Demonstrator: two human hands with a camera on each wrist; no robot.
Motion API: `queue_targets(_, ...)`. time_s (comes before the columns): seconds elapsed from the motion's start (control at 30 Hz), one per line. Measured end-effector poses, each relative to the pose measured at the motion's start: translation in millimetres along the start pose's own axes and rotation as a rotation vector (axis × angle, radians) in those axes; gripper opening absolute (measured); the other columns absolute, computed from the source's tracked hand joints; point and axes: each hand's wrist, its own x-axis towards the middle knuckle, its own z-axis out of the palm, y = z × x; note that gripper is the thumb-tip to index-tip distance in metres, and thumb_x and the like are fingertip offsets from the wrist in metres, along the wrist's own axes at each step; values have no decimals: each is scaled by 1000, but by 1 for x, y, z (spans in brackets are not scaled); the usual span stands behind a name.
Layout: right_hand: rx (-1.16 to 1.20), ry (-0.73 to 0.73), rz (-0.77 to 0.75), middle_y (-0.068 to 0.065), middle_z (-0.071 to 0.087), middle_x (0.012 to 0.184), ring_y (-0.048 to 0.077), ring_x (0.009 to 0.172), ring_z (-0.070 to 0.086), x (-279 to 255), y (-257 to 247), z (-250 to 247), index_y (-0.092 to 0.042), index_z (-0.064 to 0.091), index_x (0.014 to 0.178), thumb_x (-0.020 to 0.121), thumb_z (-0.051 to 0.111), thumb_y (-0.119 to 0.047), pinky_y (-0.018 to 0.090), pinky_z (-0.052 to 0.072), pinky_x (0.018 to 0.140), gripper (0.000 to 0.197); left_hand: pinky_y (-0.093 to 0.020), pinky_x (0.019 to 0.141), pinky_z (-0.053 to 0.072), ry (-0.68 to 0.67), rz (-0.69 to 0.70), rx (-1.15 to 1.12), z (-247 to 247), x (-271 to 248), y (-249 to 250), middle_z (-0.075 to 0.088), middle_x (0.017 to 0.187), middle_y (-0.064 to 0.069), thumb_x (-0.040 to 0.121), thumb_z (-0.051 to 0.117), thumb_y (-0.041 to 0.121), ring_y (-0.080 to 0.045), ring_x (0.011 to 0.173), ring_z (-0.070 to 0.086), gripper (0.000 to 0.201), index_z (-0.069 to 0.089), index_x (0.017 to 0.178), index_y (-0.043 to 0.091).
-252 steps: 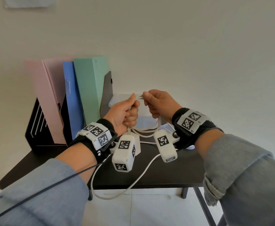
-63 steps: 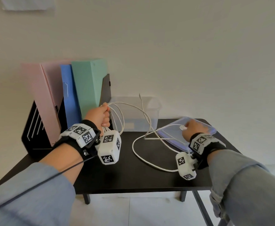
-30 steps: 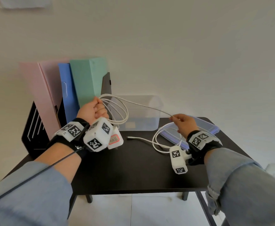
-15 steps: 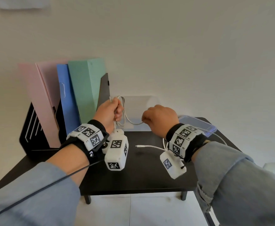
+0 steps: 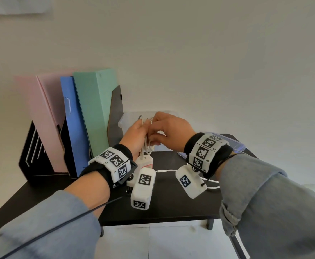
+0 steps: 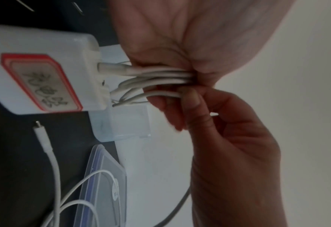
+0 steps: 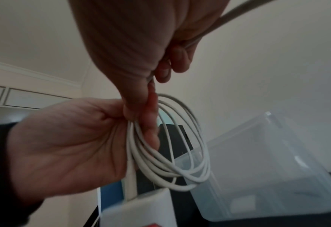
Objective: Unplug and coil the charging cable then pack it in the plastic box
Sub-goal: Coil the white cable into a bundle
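Observation:
My left hand (image 5: 138,135) grips a bundle of several loops of the white charging cable (image 7: 172,169), held up over the black table (image 5: 171,202). The white charger block (image 6: 40,73) with a red-edged label hangs from the cable under that hand. My right hand (image 5: 169,131) meets the left and pinches a strand of the cable (image 7: 209,32) at the bundle. The cable's loose end with its plug (image 6: 38,127) lies on the table, and more slack crosses the box lid (image 6: 102,192). The clear plastic box (image 7: 267,176) stands open behind both hands.
A black file rack (image 5: 39,150) with pink, blue and green folders (image 5: 95,109) stands at the table's back left. The clear lid (image 5: 235,144) lies at the right. A wall runs close behind the table.
My right hand has come from the lid side across to my left hand, bringing a further loop of cable. The length of loose cable on the table has shrunk.

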Motion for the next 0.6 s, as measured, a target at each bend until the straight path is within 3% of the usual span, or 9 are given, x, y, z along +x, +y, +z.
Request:
queue_targets(0.1,151,14,5,-9,46,91,7,72,45,-1,1,-1,-17,65,93,79,71,-31,24,39,66,20,-26,47,35,21,-1,66,-1,-1,5,45,55,1,98,39,32,-13,46,40,29,50,76,16)
queue_targets(0.2,317,24,144,-5,53,86,2,63,44,-2,10,-7,-18,56,100,74,76,-30,21,41,65,35,-24,43,29,-3,16,156,-7,-7,9,50,52,-3,100,35,28,-11,37,33,29,45,76,14)
queue_targets(0.37,370,40,332,-6,57,69,6,63,51,-8,38,-10,-15,63,78,78,73,-29,20,40,65,17,-21,41,22,-29,-12,156,-17,-15,14,37,47,2,98,39,33,-8,36,26,33,49,73,13)
queue_targets(0.47,451,154,442,-5,54,58,10,56,50,-11,51,-10,-13,65,74,79,72,-30,20,43,60,19,-21,42,20,-68,-32,282,-18,-20,15,31,44,7,90,51,43,-8,38,22,36,54,69,14)
queue_targets(0.6,404,247,558,-7,51,58,10,55,46,-12,62,-7,-18,64,72,76,72,-39,24,41,57,23,-19,39,19,-86,-99,293,-19,-23,13,30,41,9,84,61,41,-6,35,21,34,49,63,17)
